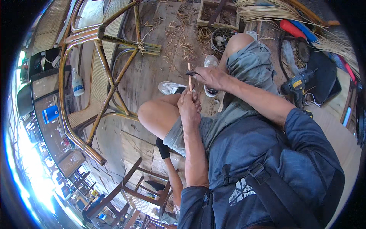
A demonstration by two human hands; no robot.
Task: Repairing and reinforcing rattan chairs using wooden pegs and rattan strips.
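Observation:
My left hand [188, 106] is closed round the lower part of a thin, pale wooden stick [190, 82], which points up and away between my knees. My right hand [210, 77] grips a small dark cutting tool [191, 73], probably a knife; most of it is hidden in my fingers. Its dark end lies across the stick, a little below the stick's far tip. Beneath both hands are my white shoes [210, 61] and the plank floor [152, 72], with curled shavings [185, 47] scattered beyond the stick.
A rattan chair frame [108, 76] lies to my left, near a spray bottle [77, 83]. Ahead stand a wooden box [219, 15] and a round container [223, 39]. On my right are a cordless drill [298, 84] and bundled cane strips [274, 12]. Another person's arm [174, 177] shows behind, lower left.

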